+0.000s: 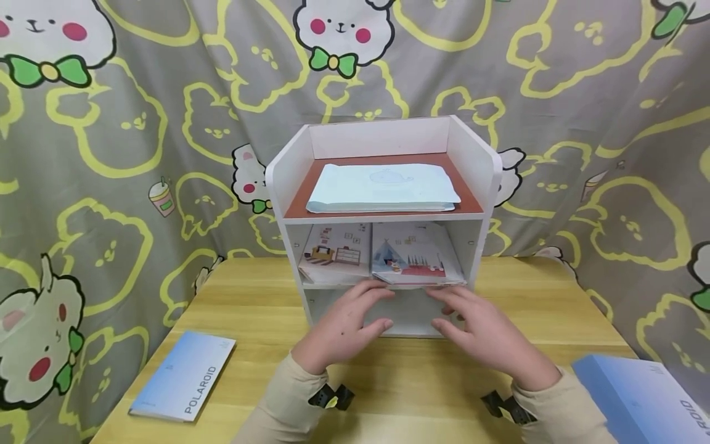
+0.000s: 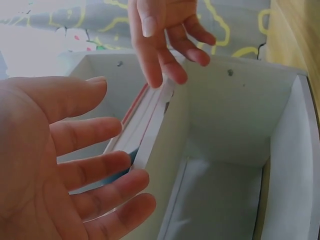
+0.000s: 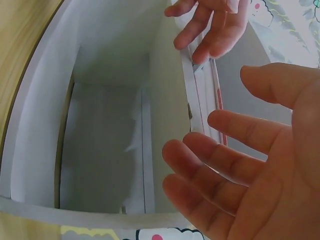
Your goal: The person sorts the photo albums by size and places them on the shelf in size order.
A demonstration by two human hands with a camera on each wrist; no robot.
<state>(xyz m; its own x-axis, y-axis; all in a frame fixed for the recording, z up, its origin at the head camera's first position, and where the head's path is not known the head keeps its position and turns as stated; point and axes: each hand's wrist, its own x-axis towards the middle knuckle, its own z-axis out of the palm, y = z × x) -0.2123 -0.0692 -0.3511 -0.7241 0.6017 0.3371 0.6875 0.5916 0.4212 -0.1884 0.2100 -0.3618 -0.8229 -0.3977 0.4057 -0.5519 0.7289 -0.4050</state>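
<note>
Nearest, a thick blue-and-white POLAROID box (image 1: 643,401) is sitting at the right of the wooden table (image 1: 249,290), and a thinner POLAROID case (image 1: 185,376) is lying flat at the left. Between them, the left hand (image 1: 346,324) and the right hand (image 1: 485,330) are hovering at the front of a white shelf unit (image 1: 482,166), fingers apart and gently bent, thumbs standing clear. Neither is gripping anything; whether a fingertip is touching the middle shelf's edge, I cannot tell.

Just beyond, two picture booklets are lying side by side on that shelf, the tent-cover booklet (image 1: 413,253) at right and the yellow-drawing booklet (image 1: 335,253) at left. They are looking light and bendy, probably a little slick, with corners likely to crease; the front edges are offering the best hold, pinched thumb over fingers. Both covers are showing a whitish ground, the right one carrying a bluish tent and red patches, the left a drawn rack. Above, a pale-blue packet (image 1: 388,185) is resting on the reddish-brown top; behind, a grey patterned curtain (image 1: 166,92) is hanging.
</note>
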